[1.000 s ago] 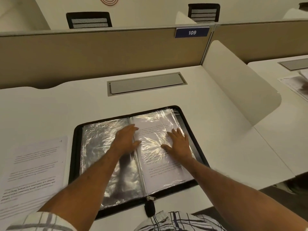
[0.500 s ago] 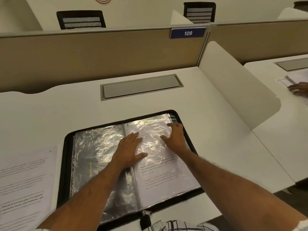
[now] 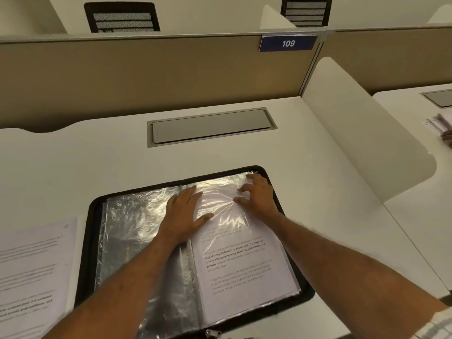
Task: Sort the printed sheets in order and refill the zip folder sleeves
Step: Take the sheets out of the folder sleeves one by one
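A black zip folder (image 3: 86,253) lies open on the white desk. Its left clear sleeve (image 3: 132,231) shows no sheet. The right sleeve holds a printed sheet (image 3: 242,265). My left hand (image 3: 183,214) lies flat across the spine and the upper left of that sheet, fingers straight. My right hand (image 3: 258,194) rests on the sleeve's upper right corner, fingers spread and slightly bent, fingertips pressing the plastic. A stack of printed sheets (image 3: 31,272) lies left of the folder, its top page marked 4.
A grey cable hatch (image 3: 210,127) is set into the desk behind the folder. A white divider (image 3: 362,148) stands to the right. Beyond it another person's hand (image 3: 447,137) handles papers on the neighbouring desk. A tan partition with a tag reading 109 (image 3: 288,43) closes the back.
Both hands slid up the right sleeve toward its top edge; my right hand reached the upper right corner. The view moved closer and shifted right.
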The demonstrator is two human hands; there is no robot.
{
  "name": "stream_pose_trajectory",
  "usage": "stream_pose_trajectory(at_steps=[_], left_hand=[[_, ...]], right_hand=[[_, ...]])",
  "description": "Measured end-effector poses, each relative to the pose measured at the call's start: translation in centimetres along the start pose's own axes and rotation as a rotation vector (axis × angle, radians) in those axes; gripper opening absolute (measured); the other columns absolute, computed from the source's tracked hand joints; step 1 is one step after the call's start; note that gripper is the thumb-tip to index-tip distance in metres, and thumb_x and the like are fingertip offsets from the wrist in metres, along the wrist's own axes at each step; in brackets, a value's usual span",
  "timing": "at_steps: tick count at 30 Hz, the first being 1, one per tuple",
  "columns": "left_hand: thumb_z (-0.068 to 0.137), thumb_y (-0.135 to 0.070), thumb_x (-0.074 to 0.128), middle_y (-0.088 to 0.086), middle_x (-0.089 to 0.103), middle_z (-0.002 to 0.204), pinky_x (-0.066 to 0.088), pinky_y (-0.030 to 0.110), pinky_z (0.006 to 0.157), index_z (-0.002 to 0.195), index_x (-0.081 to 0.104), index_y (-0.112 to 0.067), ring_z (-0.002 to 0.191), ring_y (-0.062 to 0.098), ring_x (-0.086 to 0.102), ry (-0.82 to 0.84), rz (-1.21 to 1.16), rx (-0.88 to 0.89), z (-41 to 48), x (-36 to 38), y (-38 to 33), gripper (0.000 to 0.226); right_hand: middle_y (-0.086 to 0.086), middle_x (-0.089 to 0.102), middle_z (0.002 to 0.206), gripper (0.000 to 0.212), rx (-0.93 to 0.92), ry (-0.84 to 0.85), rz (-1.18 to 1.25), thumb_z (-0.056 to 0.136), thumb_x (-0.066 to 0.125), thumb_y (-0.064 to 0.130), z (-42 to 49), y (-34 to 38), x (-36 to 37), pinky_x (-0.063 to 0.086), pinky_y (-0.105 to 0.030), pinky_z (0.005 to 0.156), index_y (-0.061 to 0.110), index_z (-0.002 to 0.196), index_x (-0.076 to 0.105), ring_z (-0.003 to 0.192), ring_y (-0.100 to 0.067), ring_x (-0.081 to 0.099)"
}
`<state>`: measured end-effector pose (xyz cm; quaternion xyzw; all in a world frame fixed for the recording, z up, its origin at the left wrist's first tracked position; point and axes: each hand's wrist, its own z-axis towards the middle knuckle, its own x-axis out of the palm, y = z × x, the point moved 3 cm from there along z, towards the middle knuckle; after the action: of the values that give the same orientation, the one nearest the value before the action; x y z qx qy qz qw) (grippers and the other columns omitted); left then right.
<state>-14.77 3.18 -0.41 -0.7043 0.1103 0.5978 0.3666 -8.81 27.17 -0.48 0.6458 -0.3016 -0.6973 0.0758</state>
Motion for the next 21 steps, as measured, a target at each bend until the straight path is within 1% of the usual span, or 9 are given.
stream_pose_trajectory(at_steps=[2,4,8,10,12,14,16,19,21], left_hand=[[0.080,-0.082,0.026,0.002,0.028,0.160,0.013,0.042,0.118,0.149,0.037,-0.020,0.148,0.020,0.021,-0.010,0.003,-0.012,1.0,-0.2,0.4,0.094],[0.082,-0.076,0.036,0.004,0.034,0.157,0.017,0.044,0.117,0.148,0.039,-0.018,0.146,0.023,0.027,-0.021,-0.009,-0.008,2.0,-0.6,0.6,0.088],[0.083,-0.058,0.054,0.005,0.048,0.147,0.025,0.045,0.113,0.146,0.043,-0.017,0.137,0.026,0.041,-0.043,-0.098,-0.009,4.3,-1.4,0.5,0.076],[0.085,-0.049,0.064,0.003,0.056,0.137,0.028,0.045,0.109,0.145,0.044,-0.019,0.130,0.026,0.046,-0.015,-0.133,0.007,5.3,-1.6,0.2,0.070],[0.086,-0.044,0.070,-0.003,0.063,0.121,0.031,0.042,0.102,0.139,0.050,-0.021,0.119,0.022,0.053,0.022,-0.162,0.006,6.1,-1.9,-0.1,0.061],[0.084,-0.046,0.072,-0.006,0.067,0.113,0.033,0.040,0.099,0.128,0.059,-0.023,0.110,0.017,0.058,0.072,-0.162,-0.006,6.8,-2.0,-0.2,0.050],[0.082,-0.050,0.073,-0.008,0.068,0.109,0.036,0.041,0.098,0.116,0.066,-0.025,0.105,0.015,0.061,0.122,-0.138,-0.008,7.5,-2.0,-0.4,0.043],[0.079,-0.055,0.074,-0.010,0.066,0.104,0.037,0.039,0.094,0.108,0.070,-0.025,0.100,0.014,0.058,0.186,-0.090,0.018,8.1,-1.9,-0.9,0.042],[0.078,-0.054,0.075,-0.012,0.060,0.099,0.035,0.038,0.092,0.104,0.068,-0.025,0.098,0.012,0.056,0.222,-0.085,0.019,8.2,-1.9,-1.1,0.039]], right_hand=[[0.001,0.051,0.141,0.014,-0.032,-0.026,0.043,0.082,0.076,0.038,0.1,0.2,0.1,0.026,-0.047,0.112,0.026,0.089,0.076,0.139,-0.023,0.035],[0.002,0.053,0.139,0.009,-0.051,-0.040,0.062,0.081,0.078,0.034,0.1,0.3,0.0,0.025,-0.046,0.113,0.025,0.084,0.076,0.136,-0.021,0.038],[0.001,0.046,0.148,0.006,-0.105,-0.069,0.144,0.082,0.079,0.029,-0.1,0.9,-0.7,0.019,-0.041,0.113,0.024,0.085,0.076,0.141,-0.020,0.033],[0.000,0.045,0.149,0.006,-0.145,-0.104,0.175,0.082,0.079,0.027,-0.2,1.0,-1.0,0.021,-0.040,0.114,0.023,0.085,0.076,0.141,-0.020,0.035],[0.001,0.048,0.146,0.007,-0.149,-0.106,0.223,0.082,0.080,0.027,-0.1,0.9,-1.2,0.026,-0.042,0.115,0.023,0.085,0.075,0.138,-0.019,0.039],[0.003,0.051,0.142,0.008,-0.122,-0.072,0.297,0.082,0.079,0.027,0.0,0.7,-1.4,0.035,-0.043,0.113,0.021,0.086,0.074,0.133,-0.016,0.043],[0.003,0.055,0.136,0.009,-0.095,-0.040,0.364,0.082,0.079,0.023,0.1,0.5,-1.6,0.042,-0.039,0.109,0.019,0.089,0.074,0.126,-0.012,0.047],[0.004,0.058,0.127,0.016,-0.095,-0.037,0.404,0.081,0.080,0.017,0.3,0.2,-2.0,0.047,-0.035,0.103,0.017,0.095,0.074,0.118,-0.009,0.053],[0.005,0.060,0.124,0.025,-0.097,-0.029,0.426,0.080,0.081,0.019,0.4,0.0,-2.2,0.049,-0.029,0.097,0.018,0.104,0.072,0.113,-0.009,0.056]])
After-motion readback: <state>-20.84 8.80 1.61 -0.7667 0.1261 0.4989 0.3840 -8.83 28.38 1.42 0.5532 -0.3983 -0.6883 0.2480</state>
